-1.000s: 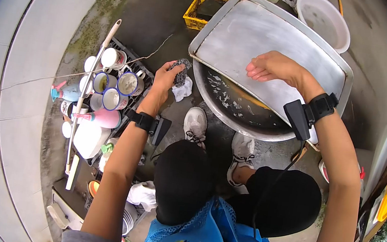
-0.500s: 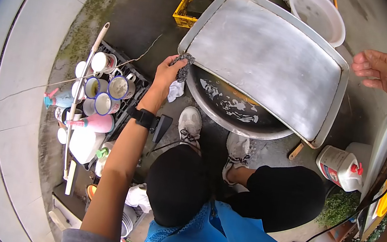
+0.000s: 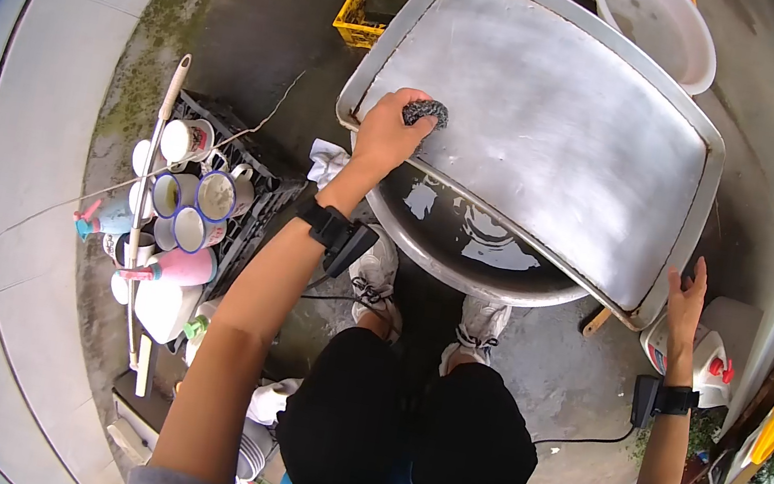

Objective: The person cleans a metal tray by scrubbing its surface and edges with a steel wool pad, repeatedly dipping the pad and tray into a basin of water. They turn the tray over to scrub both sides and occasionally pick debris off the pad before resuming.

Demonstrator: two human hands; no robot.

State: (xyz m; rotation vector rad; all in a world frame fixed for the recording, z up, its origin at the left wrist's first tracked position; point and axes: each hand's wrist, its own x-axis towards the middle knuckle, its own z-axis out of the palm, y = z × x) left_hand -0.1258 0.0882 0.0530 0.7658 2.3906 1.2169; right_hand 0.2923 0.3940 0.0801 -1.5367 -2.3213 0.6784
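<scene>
A large metal baking tray (image 3: 555, 137) lies tilted across a round metal basin (image 3: 462, 276) that holds dark water. My left hand (image 3: 392, 131) is closed around a steel wool scrubber (image 3: 425, 113), over the tray's surface near its left end. Just outside the tray's lower right corner is my right hand (image 3: 687, 305), fingers apart and holding nothing. Beneath that hand, a white jug with a red cap (image 3: 713, 369) stands partly covered. A white cloth (image 3: 327, 162) shows beside the basin's left side.
At left, a black crate (image 3: 266, 172) holds enamel mugs (image 3: 217, 195) and spray bottles (image 3: 180, 267), with a long pole (image 3: 157, 145) across it. Behind the tray are a yellow crate (image 3: 357, 33) and a white tub (image 3: 659, 27). A wooden handle (image 3: 595, 322) pokes out below the tray.
My left hand has moved right with the scrubber, from the tray's left corner onto its surface. My right hand has come down from the upper right to beside the tray's lower right corner.
</scene>
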